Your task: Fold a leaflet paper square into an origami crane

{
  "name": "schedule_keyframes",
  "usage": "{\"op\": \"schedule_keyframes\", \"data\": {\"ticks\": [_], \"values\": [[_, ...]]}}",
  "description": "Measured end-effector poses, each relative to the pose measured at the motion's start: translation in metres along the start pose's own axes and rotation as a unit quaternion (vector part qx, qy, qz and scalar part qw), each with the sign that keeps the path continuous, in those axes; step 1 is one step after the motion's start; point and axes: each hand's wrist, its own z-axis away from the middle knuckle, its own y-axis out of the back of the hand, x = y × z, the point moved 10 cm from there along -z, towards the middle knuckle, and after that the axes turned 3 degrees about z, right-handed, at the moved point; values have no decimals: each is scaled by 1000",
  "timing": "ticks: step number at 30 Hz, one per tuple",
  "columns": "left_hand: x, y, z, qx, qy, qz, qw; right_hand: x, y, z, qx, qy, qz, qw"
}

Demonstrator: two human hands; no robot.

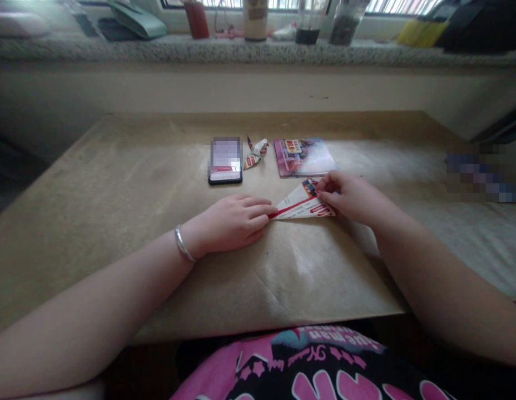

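A sheet of printed paper (297, 203), white with red bands, lies on the table folded into a narrow kite-like shape, its point toward the left. My left hand (241, 222), a silver bangle at its wrist, rests flat with its fingers stretched out and their tips on that point. At the wide right end, my right hand (345, 197) pinches the paper's edge between thumb and fingers. Just beyond the paper stands a small folded paper bird (257, 151), made from similar printed paper.
A phone (225, 161) with a blurred screen lies left of the paper bird. To the bird's right is a colourful booklet (306, 158). Jars and bottles line the stone windowsill (224, 53) behind the table (95, 211). A blurred dark item (483, 175) sits at the far right.
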Motion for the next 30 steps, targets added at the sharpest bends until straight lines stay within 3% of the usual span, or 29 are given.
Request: {"op": "schedule_keyframes", "data": {"ticks": [3,7,12,20,30], "values": [[7,7,3,10,-33,-22,999,-11,-6,0,25,27,-59,998],[6,9,7,10,-38,-27,999,-31,-14,-9,67,120,-119,983],[1,3,6,-4,-16,10,1000,-47,-11,-12,105,200,-85,970],[-3,-2,6,1,15,63,998,-14,-28,-8,-9,74,-66,995],[-5,-9,4,-10,57,46,997,-10,-32,-13,-14,60,-43,997]]}}
